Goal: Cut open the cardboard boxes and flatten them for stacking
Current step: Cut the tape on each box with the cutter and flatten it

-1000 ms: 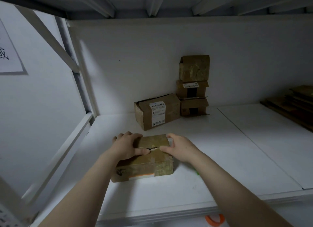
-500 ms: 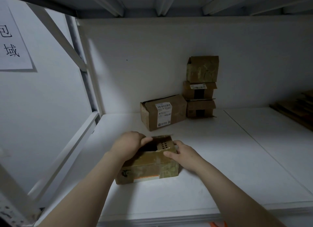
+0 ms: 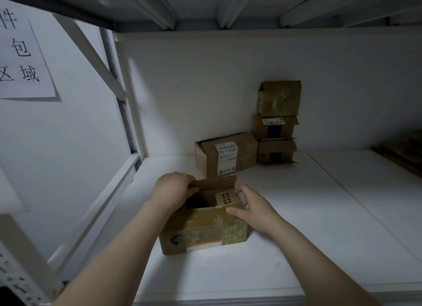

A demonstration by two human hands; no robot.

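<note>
The box (image 3: 205, 235) sits gripped between left hand (image 3: 173, 189) and right hand (image 3: 253, 207) fingers.

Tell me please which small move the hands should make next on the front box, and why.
Probably fold the far flap fully back. The left hand grips it half raised, the right hand pinches the near flap, and the front box is only partly open, walls upright, not flattened.

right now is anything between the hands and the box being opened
Nothing visible does. Both hands are on the box: the left hand grips its raised far flap, and the right hand pinches the near flap at its right end. The labelled box and the stack of three boxes stand behind it by the wall.
</note>
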